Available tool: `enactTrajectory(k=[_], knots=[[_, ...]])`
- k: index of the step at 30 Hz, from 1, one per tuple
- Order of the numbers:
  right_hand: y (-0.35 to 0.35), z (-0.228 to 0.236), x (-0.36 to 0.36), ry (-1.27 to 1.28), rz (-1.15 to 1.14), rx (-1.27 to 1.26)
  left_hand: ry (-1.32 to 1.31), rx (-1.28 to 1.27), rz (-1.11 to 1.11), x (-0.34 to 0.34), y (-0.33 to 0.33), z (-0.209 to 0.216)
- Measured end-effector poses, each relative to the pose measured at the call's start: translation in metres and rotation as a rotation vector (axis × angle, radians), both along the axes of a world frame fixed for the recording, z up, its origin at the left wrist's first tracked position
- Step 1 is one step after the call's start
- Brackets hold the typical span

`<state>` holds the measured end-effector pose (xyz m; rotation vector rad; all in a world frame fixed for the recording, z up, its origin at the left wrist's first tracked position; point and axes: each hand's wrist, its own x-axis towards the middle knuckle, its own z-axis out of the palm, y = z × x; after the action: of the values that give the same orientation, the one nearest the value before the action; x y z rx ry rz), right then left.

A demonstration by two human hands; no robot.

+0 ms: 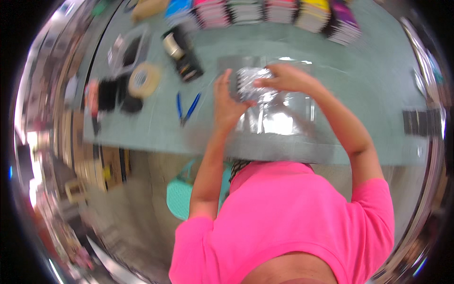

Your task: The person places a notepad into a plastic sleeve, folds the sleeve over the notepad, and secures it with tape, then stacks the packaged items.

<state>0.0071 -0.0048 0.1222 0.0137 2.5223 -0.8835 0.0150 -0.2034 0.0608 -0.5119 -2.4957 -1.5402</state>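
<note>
A small whitish pack with a dark ridged left edge point(246, 86) lies on a sheet of clear plastic film point(279, 124), whose glare hides its exact kind. My left hand point(228, 105) stands at the pack's left side, its fingers stretched up and its thumb spread along the lower edge. From the right, my right hand point(288, 78) reaches over the pack's upper right part. Its fingers are bent, with the thumb on the shiny film; blur hides how much film they grip.
Blue-handled pliers or snips point(188, 110) lie left of my left hand. Farther left are a tape roll point(144, 80), a black tape dispenser point(182, 54) and a clear plastic box point(135, 47). Colourful stacks of booklets point(246, 12) line the far side. A turquoise stool point(178, 196) stands below the table.
</note>
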Motion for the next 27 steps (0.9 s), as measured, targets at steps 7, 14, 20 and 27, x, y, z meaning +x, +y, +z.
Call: enactTrajectory(k=[7, 14, 20, 27], knots=[[0.062, -0.008, 0.062, 0.156, -0.361, -0.618, 0.173, -0.175, -0.473, 0.011, 0.075, 0.033], [0.181, -0.009, 0.206, 0.123, -0.797, 0.212, 0.405, -0.126, -1.235, 0.133, 0.202, 0.030], [0.230, -0.071, 0.250, 0.290, -0.931, 0.896, 0.267, -0.289, -1.497, 0.165, 0.209, -0.042], [0.435, -0.129, 0.297, 0.442, -1.145, 0.972, 0.110, -0.350, -1.242, 0.118, 0.211, -0.034]])
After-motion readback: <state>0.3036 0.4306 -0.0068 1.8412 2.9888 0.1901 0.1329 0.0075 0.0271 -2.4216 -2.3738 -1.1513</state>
